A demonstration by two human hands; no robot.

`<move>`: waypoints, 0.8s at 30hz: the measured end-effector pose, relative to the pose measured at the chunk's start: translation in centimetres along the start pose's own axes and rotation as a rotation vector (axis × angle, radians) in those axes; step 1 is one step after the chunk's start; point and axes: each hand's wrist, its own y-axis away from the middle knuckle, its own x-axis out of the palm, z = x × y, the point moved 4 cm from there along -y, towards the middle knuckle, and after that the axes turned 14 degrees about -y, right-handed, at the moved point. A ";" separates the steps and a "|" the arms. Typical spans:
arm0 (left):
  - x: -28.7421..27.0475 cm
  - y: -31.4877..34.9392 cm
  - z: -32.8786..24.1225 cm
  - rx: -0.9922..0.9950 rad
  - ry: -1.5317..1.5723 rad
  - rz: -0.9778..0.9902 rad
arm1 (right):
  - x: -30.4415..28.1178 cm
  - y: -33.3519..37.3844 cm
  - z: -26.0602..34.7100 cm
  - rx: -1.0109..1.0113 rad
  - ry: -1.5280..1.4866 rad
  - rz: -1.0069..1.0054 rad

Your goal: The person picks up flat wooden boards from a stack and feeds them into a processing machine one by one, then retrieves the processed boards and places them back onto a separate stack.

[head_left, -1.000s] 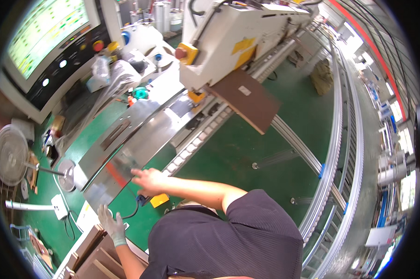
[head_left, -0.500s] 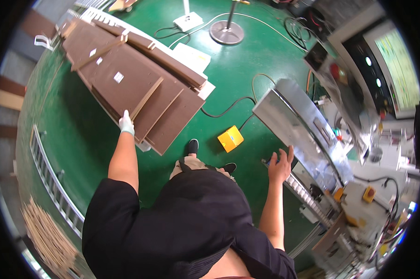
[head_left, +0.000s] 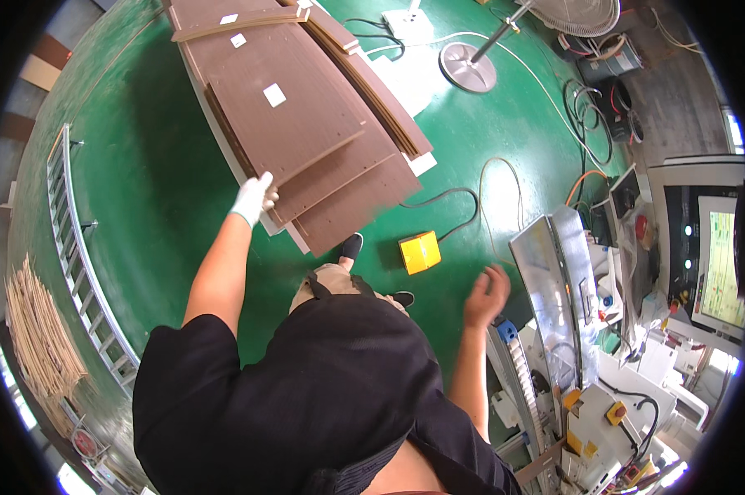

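My left hand (head_left: 256, 199), in a white glove, has its fingers closed at the near left corner of the top brown panel (head_left: 306, 124). This flat panel lies on a stack of similar brown boards (head_left: 344, 198), stepped at the near end. A white label shows on the top panel. My bare right hand (head_left: 488, 295) hangs beside the metal machine guide (head_left: 546, 256), fingers apart and slightly blurred, holding nothing. It is nearest the machine's rail with a blue end piece (head_left: 506, 332).
A yellow foot pedal (head_left: 420, 252) with a black cable sits on the green floor ahead. Behind it stands a round fan base (head_left: 468, 67). A metal roller frame (head_left: 88, 272) and a bundle of thin wooden strips (head_left: 42, 330) lie at left. A monitor (head_left: 723, 256) stands at right.
The view has turned left, so the stack and machine appear shifted right. My left hand stays at the panel's corner. My right hand has drawn slightly back from the machine.
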 end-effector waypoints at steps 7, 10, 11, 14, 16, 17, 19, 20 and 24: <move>10.1 10.5 6.2 -0.217 0.025 0.535 | 21.6 -0.3 2.4 0.888 -0.798 0.659; 13.9 13.8 8.7 -0.271 0.185 0.732 | 26.8 0.2 3.9 1.152 -0.835 0.579; 14.4 14.1 9.3 -0.256 0.139 0.739 | 27.8 0.8 4.2 1.220 -0.822 0.557; 13.8 14.9 7.7 -0.340 0.422 0.806 | 27.9 2.1 5.9 1.184 -0.992 0.494; 11.7 13.2 6.8 -0.264 0.775 0.530 | 27.1 3.1 5.3 1.133 -1.055 0.443; 10.0 12.1 6.1 -0.196 0.810 0.447 | 26.3 3.6 5.2 1.109 -1.075 0.417; 6.3 9.9 5.2 -0.083 0.888 0.304 | 22.8 3.4 6.2 1.071 -0.962 0.342; 4.9 8.5 4.7 -0.034 0.923 0.259 | 21.0 2.9 6.4 1.042 -1.008 0.282; 5.5 5.3 4.0 -0.170 0.810 0.385 | 13.6 0.6 6.2 0.799 -0.998 -0.028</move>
